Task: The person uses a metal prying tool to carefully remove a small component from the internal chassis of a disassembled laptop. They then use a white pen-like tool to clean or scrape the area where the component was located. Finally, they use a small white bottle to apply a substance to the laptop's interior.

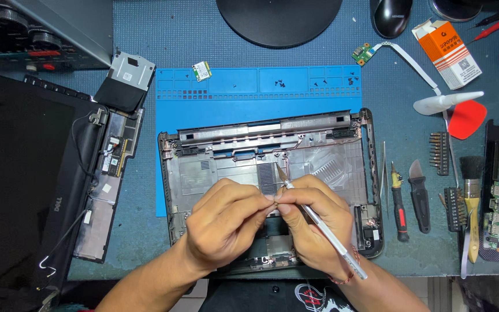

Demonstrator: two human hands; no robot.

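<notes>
The laptop base (pixel 272 173), stripped bare, lies at the middle of the desk (pixel 145 34) near its front edge, half on a blue mat (pixel 261 92). Above it the right hand (pixel 313 222) is clamped on a slim metal tool (pixel 319 222), tip pointing toward the vent area; the left hand (pixel 226 222) pinches its fingertips together against the right, on something too small to make out. Bracing both wrists on the shell and keeping the tip low should give control. Screwdrivers (pixel 399 202) and a brush (pixel 472 202) lie toward the right edge.
</notes>
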